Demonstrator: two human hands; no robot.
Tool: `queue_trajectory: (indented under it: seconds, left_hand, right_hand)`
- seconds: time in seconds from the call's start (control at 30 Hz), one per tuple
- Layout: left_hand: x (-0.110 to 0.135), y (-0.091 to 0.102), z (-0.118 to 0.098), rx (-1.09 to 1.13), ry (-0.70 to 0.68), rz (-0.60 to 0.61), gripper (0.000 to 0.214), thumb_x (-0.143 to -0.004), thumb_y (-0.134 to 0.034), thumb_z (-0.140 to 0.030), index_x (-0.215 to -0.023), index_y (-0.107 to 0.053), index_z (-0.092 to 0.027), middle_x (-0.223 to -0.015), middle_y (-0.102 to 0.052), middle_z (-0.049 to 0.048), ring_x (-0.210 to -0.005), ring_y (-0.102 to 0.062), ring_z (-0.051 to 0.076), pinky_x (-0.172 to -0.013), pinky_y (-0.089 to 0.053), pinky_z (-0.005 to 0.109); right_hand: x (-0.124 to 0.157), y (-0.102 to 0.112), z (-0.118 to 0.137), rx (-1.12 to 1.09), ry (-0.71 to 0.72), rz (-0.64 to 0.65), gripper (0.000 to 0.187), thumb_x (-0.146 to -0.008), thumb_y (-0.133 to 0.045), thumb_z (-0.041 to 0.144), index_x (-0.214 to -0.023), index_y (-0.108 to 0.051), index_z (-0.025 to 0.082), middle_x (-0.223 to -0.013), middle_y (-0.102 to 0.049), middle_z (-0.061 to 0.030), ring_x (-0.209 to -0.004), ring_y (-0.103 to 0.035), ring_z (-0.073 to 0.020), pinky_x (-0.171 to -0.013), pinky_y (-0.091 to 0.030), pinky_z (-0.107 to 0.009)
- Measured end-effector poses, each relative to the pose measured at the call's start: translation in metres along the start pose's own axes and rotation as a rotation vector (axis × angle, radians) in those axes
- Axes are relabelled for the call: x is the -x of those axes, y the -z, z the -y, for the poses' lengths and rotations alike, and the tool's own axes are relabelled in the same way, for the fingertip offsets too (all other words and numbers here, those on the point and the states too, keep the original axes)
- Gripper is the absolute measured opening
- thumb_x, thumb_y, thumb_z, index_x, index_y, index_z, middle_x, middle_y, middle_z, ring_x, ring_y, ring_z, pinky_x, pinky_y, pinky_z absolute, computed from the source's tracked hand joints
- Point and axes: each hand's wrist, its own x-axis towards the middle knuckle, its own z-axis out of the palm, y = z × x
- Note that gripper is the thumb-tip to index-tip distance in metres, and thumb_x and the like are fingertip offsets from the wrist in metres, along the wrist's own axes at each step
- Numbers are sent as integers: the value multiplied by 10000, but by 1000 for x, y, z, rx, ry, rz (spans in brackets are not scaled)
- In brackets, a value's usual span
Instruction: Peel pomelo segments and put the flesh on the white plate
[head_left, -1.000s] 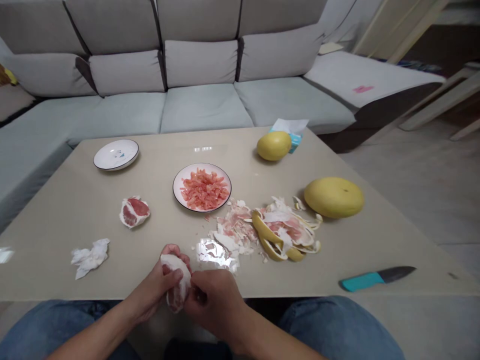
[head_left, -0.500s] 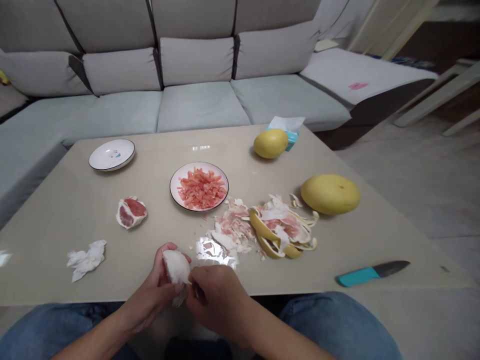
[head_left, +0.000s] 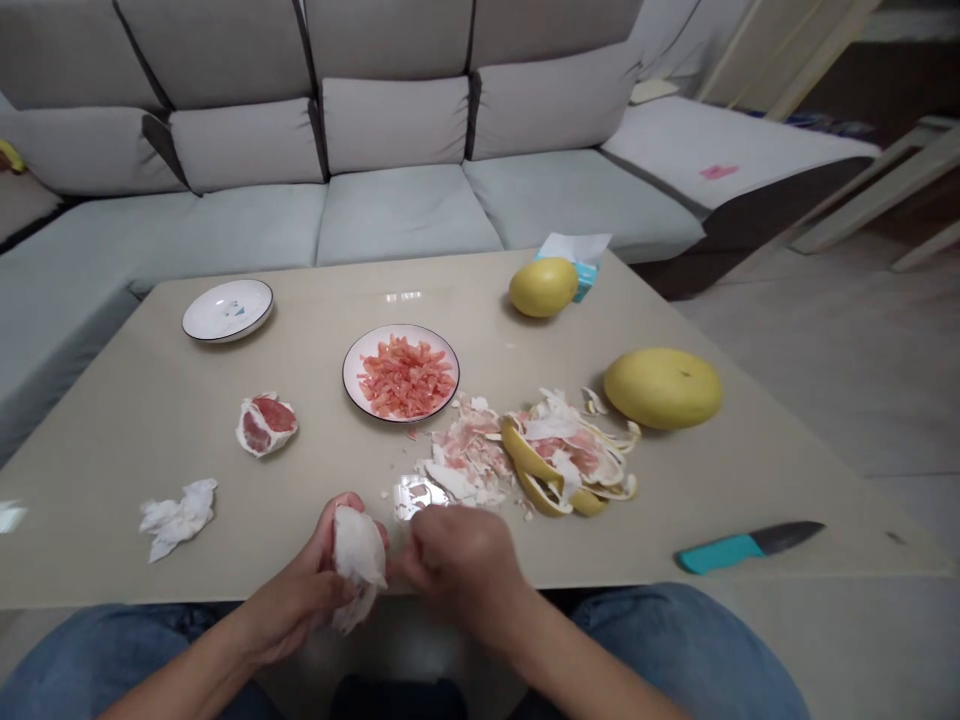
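At the table's near edge my left hand (head_left: pixel 311 585) is wrapped round a peeled pomelo chunk (head_left: pixel 358 550) covered in white pith. Just to its right is my right hand (head_left: pixel 465 560), closed and slightly blurred; whatever its fingers pinch, if anything, is hidden. Beyond the hands, a dark-rimmed white plate (head_left: pixel 351 385) holds a heap of pink pomelo flesh (head_left: pixel 409 377). Farther left lies another pomelo chunk (head_left: pixel 266 424), its red flesh partly bared. Right of the plate are torn pith and membrane scraps (head_left: pixel 471 455) and thick yellow peel (head_left: pixel 536 470).
Two whole yellow pomelos (head_left: pixel 544 287) (head_left: pixel 663 388) sit on the right, one against a blue tissue pack (head_left: pixel 586 280). A turquoise-handled knife (head_left: pixel 721 553) lies near the right front edge. On the left are a white dish (head_left: pixel 217 312) and a crumpled tissue (head_left: pixel 178 517).
My right hand has pulled away from the pomelo chunk, up and to the right, leaving a small gap. My left hand still holds the chunk, which shows more white pith now.
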Motion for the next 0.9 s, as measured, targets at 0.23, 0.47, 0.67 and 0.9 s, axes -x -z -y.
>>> queue_trajectory:
  seconds: [0.23,0.47,0.67,0.9]
  left_hand:
    - [-3,4,-4,101,-23,12,587,-732,-614,-99,-1195,-317,-305,-1112,-545,53,-863,-605,200,-668,-498,329]
    - [-5,1,-3,137,-12,-15,566,-777,-615,-130,-1212,-294,-300,-1006,-564,29,-802,-615,178,-691,-489,336]
    - [-7,-3,6,60,6,-7,485,-813,-643,-174,-1171,-336,-284,-929,-555,3,-751,-590,148,-634,-473,292]
    - [-5,-5,1,-23,83,22,596,-754,-717,-220,-1194,-322,-291,-931,-570,5,-729,-578,140,-616,-483,276]
  right_hand:
    - [-10,20,-2,-381,-128,351,176,-907,-435,148,-888,-604,194,-753,-640,5,-662,-563,-111,-605,-369,-203]
    - [4,-7,6,-261,36,308,203,-860,-592,233,-1061,-598,205,-910,-688,-27,-760,-632,-161,-625,-430,-239]
    - [17,-24,13,112,207,123,97,-791,-601,103,-866,-620,160,-669,-654,-29,-553,-593,-172,-464,-342,-275]
    - [13,-15,4,-103,54,99,163,-832,-484,131,-733,-602,183,-622,-589,-9,-544,-550,-135,-510,-366,-243]
